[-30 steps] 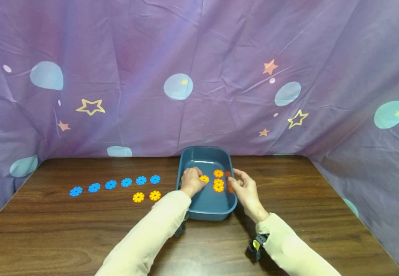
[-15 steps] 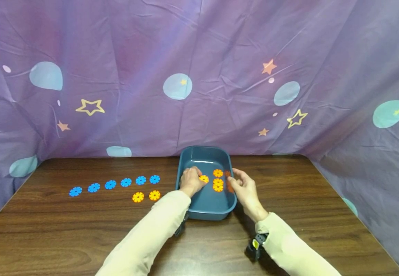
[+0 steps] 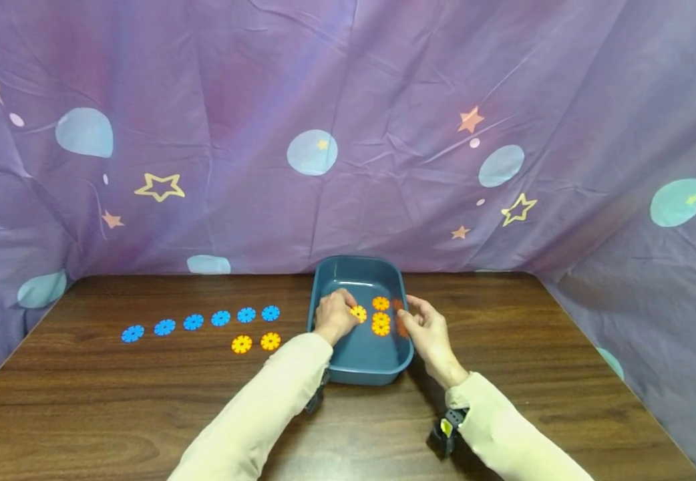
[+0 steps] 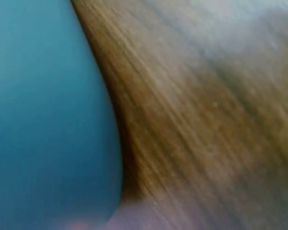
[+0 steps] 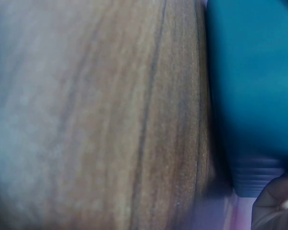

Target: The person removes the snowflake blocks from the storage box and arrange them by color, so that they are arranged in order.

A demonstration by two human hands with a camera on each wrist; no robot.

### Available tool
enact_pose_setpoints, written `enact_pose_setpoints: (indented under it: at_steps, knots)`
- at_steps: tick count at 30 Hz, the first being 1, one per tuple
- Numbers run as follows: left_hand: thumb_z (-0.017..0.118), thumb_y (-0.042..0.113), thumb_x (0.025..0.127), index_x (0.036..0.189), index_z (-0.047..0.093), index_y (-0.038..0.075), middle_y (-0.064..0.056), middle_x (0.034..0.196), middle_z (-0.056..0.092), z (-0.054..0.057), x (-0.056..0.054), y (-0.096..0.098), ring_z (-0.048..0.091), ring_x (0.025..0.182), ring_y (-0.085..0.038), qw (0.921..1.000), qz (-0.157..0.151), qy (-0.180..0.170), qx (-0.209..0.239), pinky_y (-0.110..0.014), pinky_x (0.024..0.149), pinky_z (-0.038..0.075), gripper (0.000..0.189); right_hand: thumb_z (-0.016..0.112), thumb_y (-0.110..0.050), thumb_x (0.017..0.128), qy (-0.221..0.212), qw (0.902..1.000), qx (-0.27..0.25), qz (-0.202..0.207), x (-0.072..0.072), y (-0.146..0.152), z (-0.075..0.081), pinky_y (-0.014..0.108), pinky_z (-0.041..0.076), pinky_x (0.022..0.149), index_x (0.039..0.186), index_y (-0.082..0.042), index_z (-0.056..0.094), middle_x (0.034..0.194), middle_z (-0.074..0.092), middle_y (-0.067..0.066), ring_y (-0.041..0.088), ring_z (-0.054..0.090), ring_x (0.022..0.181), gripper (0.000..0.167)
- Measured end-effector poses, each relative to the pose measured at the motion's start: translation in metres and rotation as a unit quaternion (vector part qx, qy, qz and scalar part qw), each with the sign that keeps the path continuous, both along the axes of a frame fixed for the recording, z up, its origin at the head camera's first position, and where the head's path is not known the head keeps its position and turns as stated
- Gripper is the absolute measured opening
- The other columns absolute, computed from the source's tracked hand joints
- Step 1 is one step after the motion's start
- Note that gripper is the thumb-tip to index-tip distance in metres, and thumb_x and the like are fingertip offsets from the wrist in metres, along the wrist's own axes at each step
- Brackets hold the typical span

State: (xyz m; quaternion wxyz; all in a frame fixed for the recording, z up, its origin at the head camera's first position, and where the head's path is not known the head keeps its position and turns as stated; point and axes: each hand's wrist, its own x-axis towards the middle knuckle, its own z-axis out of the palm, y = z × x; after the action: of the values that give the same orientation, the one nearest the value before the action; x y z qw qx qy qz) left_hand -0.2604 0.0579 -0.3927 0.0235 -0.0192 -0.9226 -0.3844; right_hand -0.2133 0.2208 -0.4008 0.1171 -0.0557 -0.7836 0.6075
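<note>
In the head view, my left hand (image 3: 334, 315) reaches into a blue-grey plastic bin (image 3: 365, 377) and pinches a yellow interlocking disc (image 3: 358, 314) with red-orange edges at its fingertips. Three similar orange-yellow discs (image 3: 381, 324) lie on the bin floor to the right of that hand, two of them overlapping. My right hand (image 3: 432, 334) grips the bin's right rim, thumb on the inner side and fingers outside. The left wrist view shows only the bin's outer wall (image 4: 52, 115) and the table. In the right wrist view, part of my right hand (image 5: 275, 203) is at the bin's far end.
Left of the bin, several blue discs (image 3: 194, 322) form a slanted row on the brown wooden table (image 3: 113, 414). Two yellow discs (image 3: 256, 343) lie nearer me, below the row's right end. A purple patterned curtain (image 3: 252, 220) hangs right behind the table and bin.
The disc in my left fingertips has shifted very slightly to the right and shows more of its face. The right hand, bin and other discs stay where they were.
</note>
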Motion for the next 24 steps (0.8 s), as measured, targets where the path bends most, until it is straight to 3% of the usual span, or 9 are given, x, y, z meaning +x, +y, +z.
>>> enact_pose_setpoints:
  at_steps: [11, 21, 24]
  knots:
    - [0.076, 0.003, 0.069, 0.084, 0.069, 0.013, -0.002, 0.081, 0.07, 0.0018, -0.0013, -0.0002, 0.063, 0.081, -0.023, 0.9998, -0.016, 0.007, 0.008, -0.035, 0.072, 0.048, 0.019, 0.059, -0.006, 0.09, 0.0, 1.0, 0.002, 0.001, 0.0007, 0.0001, 0.0004, 0.017, 0.037, 0.048, 0.128, 0.005, 0.051, 0.059, 0.046, -0.005, 0.002, 0.044, 0.052, 0.04]
    - [0.076, 0.006, 0.072, 0.087, 0.072, 0.012, -0.002, 0.078, 0.071, 0.0045, 0.0003, 0.0001, 0.061, 0.072, -0.012, 0.9954, -0.038, -0.001, 0.088, -0.024, 0.069, 0.046, 0.016, 0.058, -0.003, 0.089, 0.002, 1.0, 0.004, -0.004, -0.0006, -0.0006, -0.0014, 0.017, 0.038, 0.049, 0.126, 0.006, 0.052, 0.059, 0.047, -0.003, 0.003, 0.045, 0.051, 0.039]
    - [0.075, 0.003, 0.073, 0.088, 0.072, 0.008, -0.005, 0.079, 0.071, 0.0078, 0.0016, 0.0008, 0.06, 0.067, -0.009, 0.9887, -0.041, -0.01, 0.144, -0.02, 0.065, 0.049, 0.016, 0.058, -0.003, 0.089, 0.002, 1.0, 0.004, -0.005, -0.0005, -0.0003, -0.0013, 0.017, 0.038, 0.049, 0.126, 0.006, 0.052, 0.058, 0.047, -0.003, 0.004, 0.045, 0.051, 0.039]
